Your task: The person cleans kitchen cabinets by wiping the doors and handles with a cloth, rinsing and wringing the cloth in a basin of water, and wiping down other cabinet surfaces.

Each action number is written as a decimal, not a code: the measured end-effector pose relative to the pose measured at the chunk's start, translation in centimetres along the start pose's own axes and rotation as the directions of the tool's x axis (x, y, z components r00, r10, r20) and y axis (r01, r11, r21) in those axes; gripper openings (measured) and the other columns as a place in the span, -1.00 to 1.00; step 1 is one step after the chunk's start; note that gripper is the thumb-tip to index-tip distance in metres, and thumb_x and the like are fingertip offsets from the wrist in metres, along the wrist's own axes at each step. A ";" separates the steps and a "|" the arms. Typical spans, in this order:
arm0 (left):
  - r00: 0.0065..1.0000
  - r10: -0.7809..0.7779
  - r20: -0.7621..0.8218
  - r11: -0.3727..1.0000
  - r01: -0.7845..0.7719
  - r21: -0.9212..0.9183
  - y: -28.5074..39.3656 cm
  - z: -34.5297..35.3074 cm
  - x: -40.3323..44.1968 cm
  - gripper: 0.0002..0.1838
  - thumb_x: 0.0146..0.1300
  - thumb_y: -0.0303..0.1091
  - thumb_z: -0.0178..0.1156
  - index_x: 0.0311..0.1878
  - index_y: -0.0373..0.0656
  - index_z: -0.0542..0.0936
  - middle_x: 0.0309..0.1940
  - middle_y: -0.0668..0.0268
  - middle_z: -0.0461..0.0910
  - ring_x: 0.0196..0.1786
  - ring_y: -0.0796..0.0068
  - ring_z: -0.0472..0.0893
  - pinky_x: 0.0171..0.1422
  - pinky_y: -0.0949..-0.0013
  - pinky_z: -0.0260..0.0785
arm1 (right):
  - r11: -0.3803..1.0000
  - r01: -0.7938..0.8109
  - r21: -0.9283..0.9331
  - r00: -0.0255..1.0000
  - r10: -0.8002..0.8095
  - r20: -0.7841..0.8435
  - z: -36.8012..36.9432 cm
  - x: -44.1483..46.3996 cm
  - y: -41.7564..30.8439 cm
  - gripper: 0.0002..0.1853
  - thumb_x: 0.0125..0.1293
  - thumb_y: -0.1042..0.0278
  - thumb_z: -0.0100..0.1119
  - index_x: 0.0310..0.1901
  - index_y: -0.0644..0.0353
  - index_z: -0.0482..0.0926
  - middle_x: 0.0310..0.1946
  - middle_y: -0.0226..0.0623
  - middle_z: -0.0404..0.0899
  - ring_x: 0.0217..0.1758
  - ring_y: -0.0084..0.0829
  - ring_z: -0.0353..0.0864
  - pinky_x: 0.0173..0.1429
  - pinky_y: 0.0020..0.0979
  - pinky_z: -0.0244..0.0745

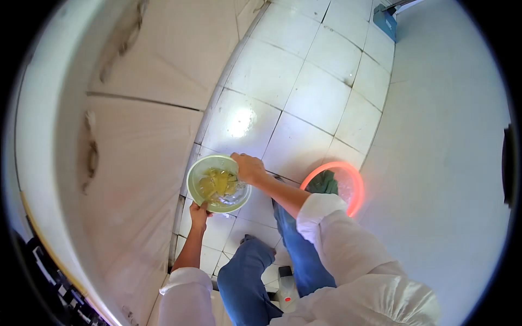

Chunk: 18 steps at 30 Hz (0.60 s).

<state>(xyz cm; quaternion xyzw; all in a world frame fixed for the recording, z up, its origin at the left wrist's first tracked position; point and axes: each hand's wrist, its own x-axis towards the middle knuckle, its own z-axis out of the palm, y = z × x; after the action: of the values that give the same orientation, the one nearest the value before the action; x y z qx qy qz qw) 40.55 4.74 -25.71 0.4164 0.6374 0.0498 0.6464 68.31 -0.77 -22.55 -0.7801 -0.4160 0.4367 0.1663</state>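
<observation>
A round pale green bowl (192, 187) is held above the tiled floor, with yellow pieces (219, 183) and what looks like clear liquid inside. My left hand (199, 214) grips its near rim from the lower left, thumb at the edge. At the upper right rim, my right hand (249, 167) is closed on the bowl, its fingers over the edge. The undersides of both hands' grips are hidden.
An orange-pink basin (357, 187) with dark green cloth (324, 183) stands on the floor at the right, near the wall. Cabinet doors (147, 141) line the left side. A blue object (385, 23) sits at the far right. A bottle-like item (286, 283) is between my legs.
</observation>
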 end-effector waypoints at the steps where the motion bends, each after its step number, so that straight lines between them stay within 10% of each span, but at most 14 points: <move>1: 1.000 0.010 0.030 0.999 -0.011 0.038 2.4 1.1 -1.0 -0.86 0.29 -0.43 0.09 -0.11 -0.17 0.54 -0.44 0.34 0.61 -0.55 0.60 0.55 -0.58 0.55 0.39 | 1.000 -0.009 0.026 1.000 0.010 -0.027 -2.8 -0.8 -0.1 -0.68 0.15 0.39 0.10 -0.01 0.04 0.46 -0.12 -0.14 0.60 -0.04 -0.10 0.61 0.02 -0.14 0.48; 18: 0.987 0.091 0.130 0.975 -0.115 0.188 31.0 19.4 -8.1 -0.76 0.26 -0.51 -0.05 -0.06 -0.34 0.53 -0.48 0.15 0.62 -0.60 0.45 0.60 -0.56 0.44 0.46 | 0.987 -0.142 0.077 0.965 0.155 -0.213 -34.2 -3.9 0.5 -0.61 0.16 0.40 0.06 0.07 0.05 0.43 -0.24 0.03 0.60 -0.13 0.06 0.59 -0.05 -0.08 0.46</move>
<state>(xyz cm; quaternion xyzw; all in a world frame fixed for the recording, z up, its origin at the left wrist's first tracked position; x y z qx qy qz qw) 70.35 10.83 -3.81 0.5127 0.5765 -0.0046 0.6363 95.49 -0.60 -1.46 -0.8468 -0.3221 0.3723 0.2015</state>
